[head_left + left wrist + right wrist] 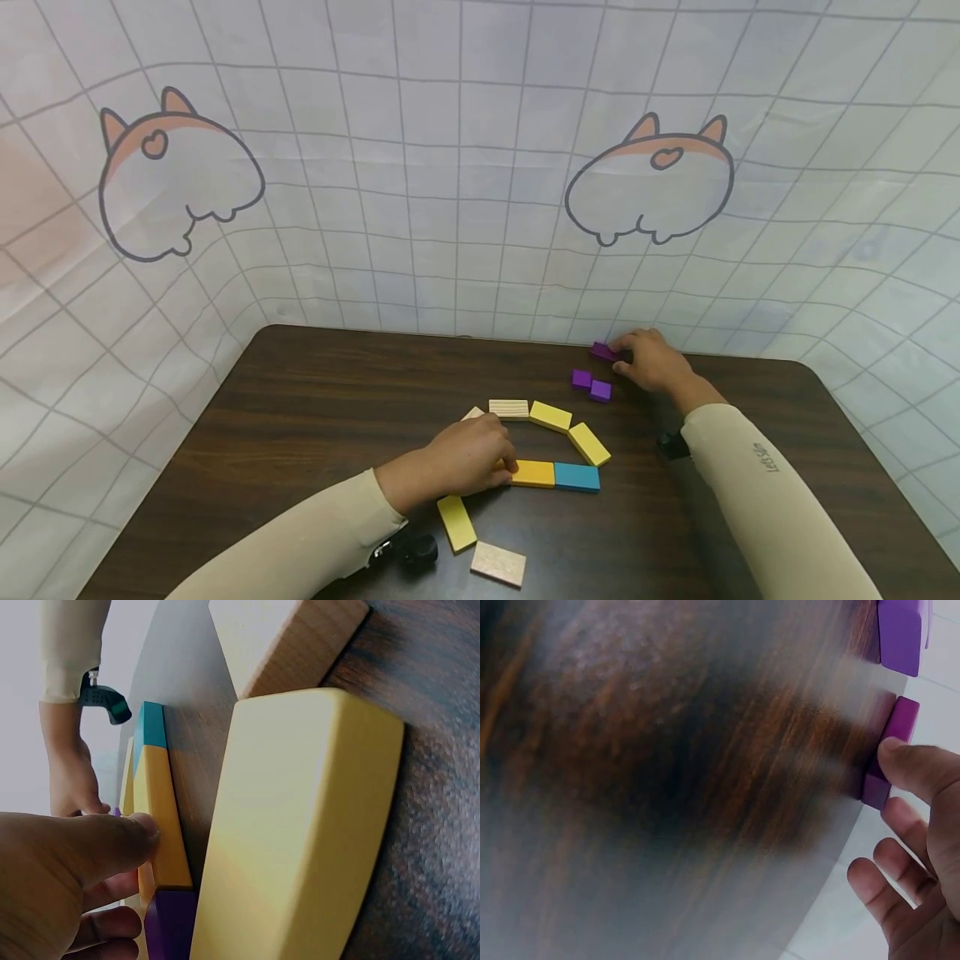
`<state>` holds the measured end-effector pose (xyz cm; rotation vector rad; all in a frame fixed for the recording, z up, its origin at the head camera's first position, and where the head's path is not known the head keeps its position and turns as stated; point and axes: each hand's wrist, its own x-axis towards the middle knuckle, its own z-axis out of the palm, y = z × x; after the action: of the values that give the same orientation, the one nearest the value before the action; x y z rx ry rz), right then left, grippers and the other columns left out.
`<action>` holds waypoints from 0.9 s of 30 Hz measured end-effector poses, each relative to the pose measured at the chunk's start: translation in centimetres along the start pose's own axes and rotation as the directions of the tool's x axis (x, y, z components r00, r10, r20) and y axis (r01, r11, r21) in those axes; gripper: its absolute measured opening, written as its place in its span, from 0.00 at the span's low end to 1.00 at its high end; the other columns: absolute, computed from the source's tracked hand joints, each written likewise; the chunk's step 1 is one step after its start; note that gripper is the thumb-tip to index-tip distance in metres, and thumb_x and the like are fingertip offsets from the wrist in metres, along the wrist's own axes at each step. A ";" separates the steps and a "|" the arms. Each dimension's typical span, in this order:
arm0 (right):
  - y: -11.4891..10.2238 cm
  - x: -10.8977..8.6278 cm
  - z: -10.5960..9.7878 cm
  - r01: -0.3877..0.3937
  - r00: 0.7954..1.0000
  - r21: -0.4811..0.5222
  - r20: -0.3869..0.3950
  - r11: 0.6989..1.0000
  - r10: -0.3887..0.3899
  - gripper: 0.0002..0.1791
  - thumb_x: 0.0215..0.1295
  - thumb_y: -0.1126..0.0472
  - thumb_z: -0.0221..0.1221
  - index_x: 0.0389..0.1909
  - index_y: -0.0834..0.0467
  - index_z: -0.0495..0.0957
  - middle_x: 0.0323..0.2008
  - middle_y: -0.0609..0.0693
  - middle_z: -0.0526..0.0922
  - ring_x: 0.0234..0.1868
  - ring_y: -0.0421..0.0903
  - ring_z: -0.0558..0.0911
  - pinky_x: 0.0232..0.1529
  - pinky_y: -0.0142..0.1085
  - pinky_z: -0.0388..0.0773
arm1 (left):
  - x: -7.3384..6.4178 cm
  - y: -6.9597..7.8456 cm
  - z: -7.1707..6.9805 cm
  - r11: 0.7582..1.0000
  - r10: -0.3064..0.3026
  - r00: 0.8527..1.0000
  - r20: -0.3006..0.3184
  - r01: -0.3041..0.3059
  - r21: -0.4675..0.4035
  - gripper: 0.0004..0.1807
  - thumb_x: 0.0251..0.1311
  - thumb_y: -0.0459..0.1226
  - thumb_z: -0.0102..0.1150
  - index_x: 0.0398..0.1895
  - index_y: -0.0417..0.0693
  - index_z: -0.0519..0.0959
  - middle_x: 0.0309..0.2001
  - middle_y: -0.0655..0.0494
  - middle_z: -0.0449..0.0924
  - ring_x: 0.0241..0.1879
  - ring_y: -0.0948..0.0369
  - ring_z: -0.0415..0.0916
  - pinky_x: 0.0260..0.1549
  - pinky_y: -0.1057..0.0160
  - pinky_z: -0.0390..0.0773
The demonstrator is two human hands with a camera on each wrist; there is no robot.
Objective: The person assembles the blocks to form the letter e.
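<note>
My left hand [468,458] is over the row of flat blocks, pinching an orange block [534,473], its thumb [142,829] on the near side. A blue block [577,477] adjoins one end of the orange block. At its other end, in the left wrist view, sits a purple block [171,922], which my hand hides from the head view. Far back at the table's edge, my right hand [651,360] pinches a purple block [894,754] between thumb and forefinger. Two smaller purple blocks [581,380] lie just in front of it.
Yellow blocks [551,416] and a ridged wooden block [508,409] form an arc behind the row. Nearer to me lie another yellow block [457,523] and a plain wooden block [498,564]. A grid-patterned curtain [450,250] hangs behind the dark table [315,400].
</note>
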<state>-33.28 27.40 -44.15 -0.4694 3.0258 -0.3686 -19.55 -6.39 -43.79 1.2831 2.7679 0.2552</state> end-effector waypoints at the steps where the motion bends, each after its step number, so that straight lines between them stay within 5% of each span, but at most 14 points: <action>1: 0.0 0.0 0.0 0.002 1.000 0.003 -0.002 1.000 -0.002 0.19 0.70 0.60 0.64 0.58 0.63 0.81 0.61 0.65 0.78 0.65 0.67 0.70 0.64 0.63 0.66 | 0.0 0.0 0.0 1.000 0.001 1.000 -0.002 -0.001 0.000 0.04 0.63 0.44 0.72 0.39 0.60 0.91 0.38 0.69 0.83 0.44 0.65 0.74 0.42 0.65 0.77; 17: 0.5 -0.8 -0.5 -0.011 1.000 0.001 0.019 1.000 0.011 0.24 0.66 0.58 0.64 0.58 0.67 0.80 0.54 0.64 0.82 0.60 0.65 0.75 0.54 0.61 0.75 | 0.0 0.0 -0.1 1.000 0.026 0.999 -0.024 -0.025 0.011 0.05 0.63 0.44 0.72 0.39 0.59 0.91 0.37 0.68 0.84 0.42 0.65 0.75 0.42 0.66 0.77; 27: -1.0 -3.2 -1.0 0.088 0.994 0.008 -0.067 0.996 -0.087 0.21 0.61 0.59 0.67 0.53 0.64 0.83 0.45 0.56 0.85 0.47 0.56 0.77 0.46 0.54 0.77 | 0.0 0.0 0.0 1.000 0.020 1.000 -0.021 -0.020 0.004 0.05 0.63 0.44 0.71 0.39 0.59 0.91 0.38 0.68 0.84 0.42 0.64 0.75 0.41 0.66 0.77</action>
<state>-30.00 27.73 -42.90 -0.6026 3.0722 -0.4143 -19.61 -6.39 -43.80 1.3167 2.7759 0.2668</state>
